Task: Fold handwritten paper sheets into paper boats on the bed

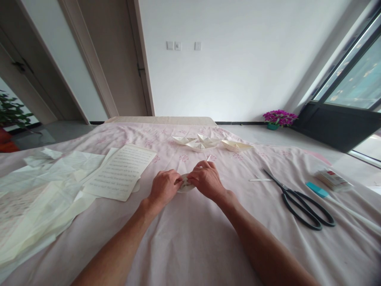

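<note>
Between my hands, low over the cloth, is a small piece of folded cream paper (pixel 185 188), partly covered by my fingers. My left hand (pixel 167 183) pinches its left side with thumb and fingertips. On the other side my right hand (pixel 205 177) closes over the paper's right edge, its fingers bent. A thin white tip (pixel 209 157) sticks up behind the right knuckles; I cannot tell what it belongs to. Just beyond the hands, several folded paper boats (pixel 237 145) sit grouped on the cloth.
Handwritten sheets (pixel 120 172) and crumpled papers (pixel 56 171) lie on the left. To the right are black-handled scissors (pixel 300 202), white strips (pixel 259 180), a blue-ended white tool (pixel 317 189) and a small clear box (pixel 333 179). A wrinkled pink cloth (pixel 178 246) covers the surface.
</note>
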`<state>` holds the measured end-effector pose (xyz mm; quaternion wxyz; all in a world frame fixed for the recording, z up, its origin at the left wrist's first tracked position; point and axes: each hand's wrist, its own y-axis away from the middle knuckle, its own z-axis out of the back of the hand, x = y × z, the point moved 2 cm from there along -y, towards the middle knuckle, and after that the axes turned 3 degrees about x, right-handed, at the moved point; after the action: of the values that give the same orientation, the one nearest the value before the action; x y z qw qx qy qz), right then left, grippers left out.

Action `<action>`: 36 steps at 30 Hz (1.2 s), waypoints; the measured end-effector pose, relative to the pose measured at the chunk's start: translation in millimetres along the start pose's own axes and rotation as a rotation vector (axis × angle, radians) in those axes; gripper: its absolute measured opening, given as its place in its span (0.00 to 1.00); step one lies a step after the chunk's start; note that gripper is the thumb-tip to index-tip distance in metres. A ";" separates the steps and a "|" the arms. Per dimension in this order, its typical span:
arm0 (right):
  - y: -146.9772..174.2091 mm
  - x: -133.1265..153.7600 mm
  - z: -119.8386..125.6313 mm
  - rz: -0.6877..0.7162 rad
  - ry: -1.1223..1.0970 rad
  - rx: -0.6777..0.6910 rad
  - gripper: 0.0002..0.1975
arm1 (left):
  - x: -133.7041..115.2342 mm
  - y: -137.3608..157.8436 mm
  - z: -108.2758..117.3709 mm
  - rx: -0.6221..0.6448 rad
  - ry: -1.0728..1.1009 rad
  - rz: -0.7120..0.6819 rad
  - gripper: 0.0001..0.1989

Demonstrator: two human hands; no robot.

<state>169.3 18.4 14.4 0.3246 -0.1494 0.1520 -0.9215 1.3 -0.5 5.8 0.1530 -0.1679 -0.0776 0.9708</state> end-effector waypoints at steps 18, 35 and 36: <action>12.2 2.5 11.0 0.124 -0.088 0.008 0.17 | 10.3 -5.7 -6.8 0.021 0.140 0.140 0.06; 9.1 5.8 -2.7 0.096 -0.046 -0.068 0.04 | 12.7 -6.1 -3.6 0.083 0.182 0.123 0.07; 9.2 5.3 -3.1 0.089 -0.048 -0.072 0.04 | 12.4 -6.0 -3.3 0.085 0.181 0.116 0.07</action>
<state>169.3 8.7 9.1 0.3634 -0.1759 0.1839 -0.8962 -7.1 9.4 0.2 0.1097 -0.2526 -0.0124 0.9613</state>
